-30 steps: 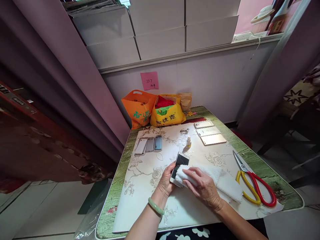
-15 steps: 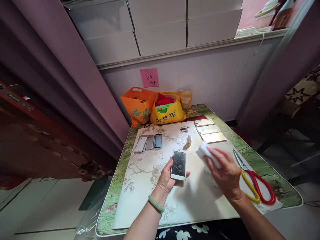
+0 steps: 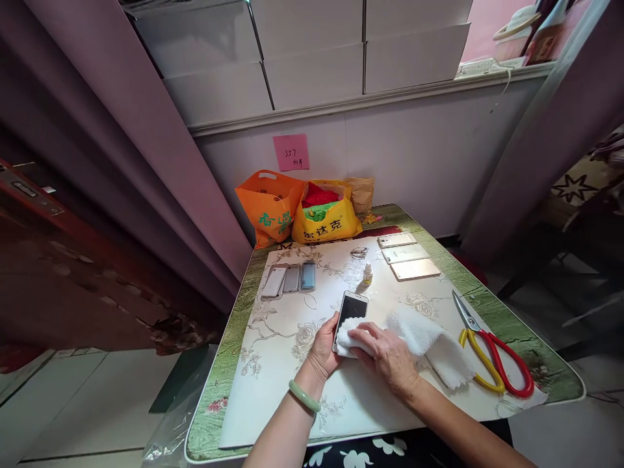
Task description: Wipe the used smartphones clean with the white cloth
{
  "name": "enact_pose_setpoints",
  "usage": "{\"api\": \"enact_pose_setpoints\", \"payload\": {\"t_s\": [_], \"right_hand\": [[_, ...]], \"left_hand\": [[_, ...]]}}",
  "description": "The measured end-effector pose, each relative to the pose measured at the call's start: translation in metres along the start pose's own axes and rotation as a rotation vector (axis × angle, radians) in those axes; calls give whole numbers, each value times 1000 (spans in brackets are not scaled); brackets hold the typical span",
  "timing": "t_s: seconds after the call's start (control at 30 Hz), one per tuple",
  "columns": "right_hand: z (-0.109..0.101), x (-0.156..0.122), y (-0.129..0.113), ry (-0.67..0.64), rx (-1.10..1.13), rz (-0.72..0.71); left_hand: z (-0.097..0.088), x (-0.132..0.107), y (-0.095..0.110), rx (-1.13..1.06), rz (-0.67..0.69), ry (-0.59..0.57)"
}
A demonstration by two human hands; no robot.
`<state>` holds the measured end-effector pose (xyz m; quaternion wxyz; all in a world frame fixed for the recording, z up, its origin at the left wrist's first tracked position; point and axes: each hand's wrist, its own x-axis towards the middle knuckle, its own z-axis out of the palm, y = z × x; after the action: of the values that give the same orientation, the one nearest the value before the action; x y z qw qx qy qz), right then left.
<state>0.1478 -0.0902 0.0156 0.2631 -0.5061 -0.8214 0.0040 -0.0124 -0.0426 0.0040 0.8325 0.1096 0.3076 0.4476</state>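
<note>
My left hand [image 3: 322,348], with a green bangle [image 3: 305,396] on its wrist, holds a white smartphone [image 3: 355,307] from the left side and below. Its dark screen faces up, and the lower part is hidden under a white cloth [image 3: 414,331]. My right hand [image 3: 385,354] grips a bunched part of that cloth and presses it on the phone's lower screen. The rest of the cloth trails to the right over the table mat. Just beyond the phone stands a small spray bottle [image 3: 367,274].
Scissors [image 3: 480,344] with red and yellow handles lie at the right. Several phones sit in two groups, silver ones [image 3: 275,281] at left and gold ones [image 3: 414,269] at back right. An orange bag [image 3: 270,208] and a yellow bag [image 3: 329,222] stand at the back.
My right hand has moved left with the cloth, from beside the phone onto its screen. The cloth has spread out to the right. The phone has tilted slightly.
</note>
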Motion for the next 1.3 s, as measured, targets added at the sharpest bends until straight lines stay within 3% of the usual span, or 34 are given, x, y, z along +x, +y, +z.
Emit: {"api": "enact_pose_setpoints", "payload": {"t_s": [0.17, 0.27, 0.37, 0.5, 0.6, 0.8, 0.9, 0.97, 1.17, 1.23, 1.3], "right_hand": [[6, 35, 23, 119, -16, 216], [12, 37, 25, 202, -11, 262], [16, 16, 12, 190, 2, 152], [10, -16, -9, 65, 76, -99], [5, -14, -7, -13, 132, -174], [21, 30, 22, 119, 192, 93], [32, 34, 23, 194, 177, 202], [33, 27, 18, 228, 143, 154], [25, 8, 8, 137, 145, -297], [26, 11, 12, 153, 150, -290], [30, 17, 16, 216, 130, -125]], "left_hand": [[-1, 1, -2, -13, 20, 11], [-2, 1, -3, 4, 7, 4], [0, 0, -2, -14, 30, 12], [7, -4, 1, -9, 59, -17], [8, -5, 2, 2, 40, 20], [6, -2, -2, -46, 54, 103], [7, -2, -4, -36, 90, 101], [6, -3, -4, -33, 88, 106], [0, -5, 1, -25, 14, 90], [1, -4, 1, -21, 14, 86], [4, -3, 0, -31, 36, 88]]}}
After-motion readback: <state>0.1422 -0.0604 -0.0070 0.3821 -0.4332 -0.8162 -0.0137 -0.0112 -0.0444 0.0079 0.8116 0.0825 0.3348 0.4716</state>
